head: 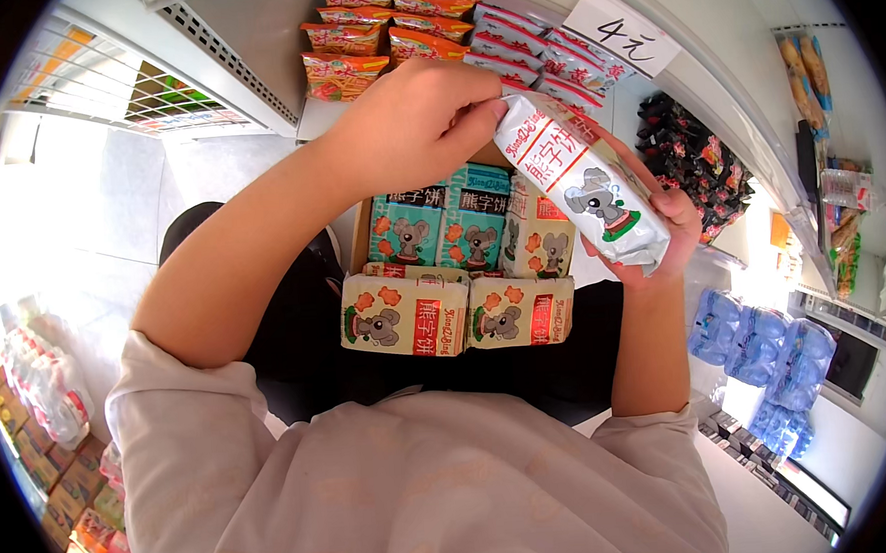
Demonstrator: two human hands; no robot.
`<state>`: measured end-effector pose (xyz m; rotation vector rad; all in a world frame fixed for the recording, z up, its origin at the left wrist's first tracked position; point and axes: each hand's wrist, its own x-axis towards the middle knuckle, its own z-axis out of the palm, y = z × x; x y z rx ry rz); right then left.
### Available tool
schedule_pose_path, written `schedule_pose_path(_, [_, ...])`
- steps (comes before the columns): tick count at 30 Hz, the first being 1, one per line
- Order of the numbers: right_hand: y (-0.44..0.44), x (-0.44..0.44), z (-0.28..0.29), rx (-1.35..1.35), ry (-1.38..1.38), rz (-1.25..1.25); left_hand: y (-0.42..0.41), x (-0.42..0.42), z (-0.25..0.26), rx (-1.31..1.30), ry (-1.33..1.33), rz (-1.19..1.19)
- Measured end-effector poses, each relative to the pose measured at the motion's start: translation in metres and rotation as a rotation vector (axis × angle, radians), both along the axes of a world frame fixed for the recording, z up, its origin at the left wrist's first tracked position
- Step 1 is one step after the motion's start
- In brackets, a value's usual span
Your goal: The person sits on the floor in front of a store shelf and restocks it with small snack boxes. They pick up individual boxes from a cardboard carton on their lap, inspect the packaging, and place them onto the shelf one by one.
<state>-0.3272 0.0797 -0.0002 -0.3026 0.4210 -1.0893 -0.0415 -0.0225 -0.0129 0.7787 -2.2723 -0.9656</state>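
Note:
A white packet of biscuits with a cartoon koala [584,179] is tilted between my two hands. My left hand [423,120] pinches its upper left end with thumb and fingers. Around the lower right end and far side curl the fingers and thumb of my right hand [655,228]. Below the hands, a cardboard box [359,239] at my lap holds teal packets [409,229] and a cream packet [543,245] standing side by side. Two more cream koala packets [407,316] lie across the box's near end.
Beyond my hands a shelf carries orange snack bags [346,75], silver-and-red bags [506,44] and a handwritten price card [620,30]. Black packets [693,166] lie to the right. Shrink-wrapped water bottles [762,346] stand at the right, a wire rack [102,76] at upper left.

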Motion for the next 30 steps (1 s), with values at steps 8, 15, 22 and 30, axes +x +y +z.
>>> schedule_pose_path(8, [0.000, 0.014, 0.005, -0.152, 0.462, -0.036, 0.000, -0.001, -0.014, -0.297, 0.094, 0.064])
schedule_pose_path(15, [0.002, 0.014, 0.003, -0.190, 0.550, -0.068, -0.003, 0.001, -0.010, -0.168, -0.025, 0.069])
schedule_pose_path(22, [0.003, 0.029, 0.001, -0.223, 0.716, -0.196, 0.017, -0.016, -0.003, 1.026, 0.325, 0.313])
schedule_pose_path(30, [0.018, 0.052, -0.018, -0.507, 0.829, -0.168, 0.035, -0.031, 0.000, 1.592, 0.632, 0.156])
